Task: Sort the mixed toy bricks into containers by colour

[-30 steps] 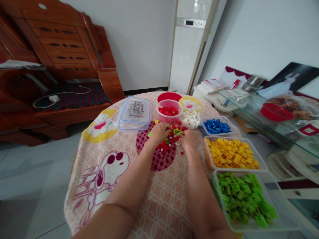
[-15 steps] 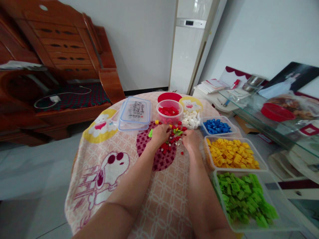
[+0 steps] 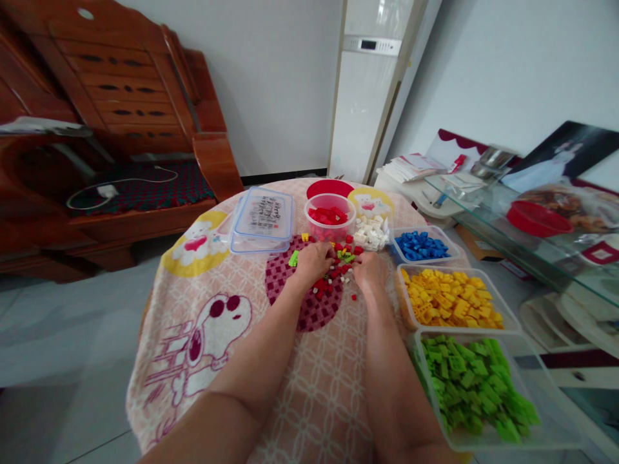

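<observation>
Small loose toy bricks (image 3: 346, 256) in red, yellow, green and white lie scattered on the cloth between my hands. My left hand (image 3: 314, 261) rests over the left side of them, fingers curled down; whatever its fingertips hold is hidden. On the right side of the pile, my right hand (image 3: 370, 269) has its fingers bent together at the bricks, and I cannot make out anything in them. Just beyond stands a clear round tub (image 3: 330, 227) of red bricks, with a heap of white bricks (image 3: 371, 232) beside it. Green bricks (image 3: 293, 258) lie left of my left hand.
Along the right edge stand boxes of blue bricks (image 3: 420, 245), yellow bricks (image 3: 449, 298) and green bricks (image 3: 476, 383). Stacked clear lids (image 3: 264, 216) lie at the back left, a red lid (image 3: 329, 187) behind the tub. A glass shelf (image 3: 507, 219) adjoins the table (image 3: 329, 393).
My left hand has shifted very slightly to the right, its fingers still bent over the bricks. My right hand stays almost in place. The boxes and tub look unchanged.
</observation>
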`<action>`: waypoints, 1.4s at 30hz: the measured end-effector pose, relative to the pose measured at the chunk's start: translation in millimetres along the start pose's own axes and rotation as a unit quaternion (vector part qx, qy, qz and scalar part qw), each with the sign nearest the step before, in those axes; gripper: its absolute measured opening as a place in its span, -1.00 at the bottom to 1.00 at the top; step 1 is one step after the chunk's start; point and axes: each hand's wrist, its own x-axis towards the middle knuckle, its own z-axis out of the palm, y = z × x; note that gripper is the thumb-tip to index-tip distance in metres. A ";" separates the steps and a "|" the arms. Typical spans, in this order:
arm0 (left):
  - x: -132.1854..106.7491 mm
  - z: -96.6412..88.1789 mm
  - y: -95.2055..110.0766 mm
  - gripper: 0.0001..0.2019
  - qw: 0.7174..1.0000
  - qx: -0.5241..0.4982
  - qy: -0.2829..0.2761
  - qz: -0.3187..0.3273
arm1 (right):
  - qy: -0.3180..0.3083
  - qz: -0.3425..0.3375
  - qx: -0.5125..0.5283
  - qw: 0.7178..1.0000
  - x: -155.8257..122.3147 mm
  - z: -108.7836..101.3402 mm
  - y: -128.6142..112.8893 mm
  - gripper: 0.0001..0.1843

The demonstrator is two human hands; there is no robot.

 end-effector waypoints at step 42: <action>-2.3 0.5 5.0 -0.76 1.000 0.015 -0.004 0.002 | 0.222 -0.061 0.739 0.633 39.0 4.5 11.4 -0.38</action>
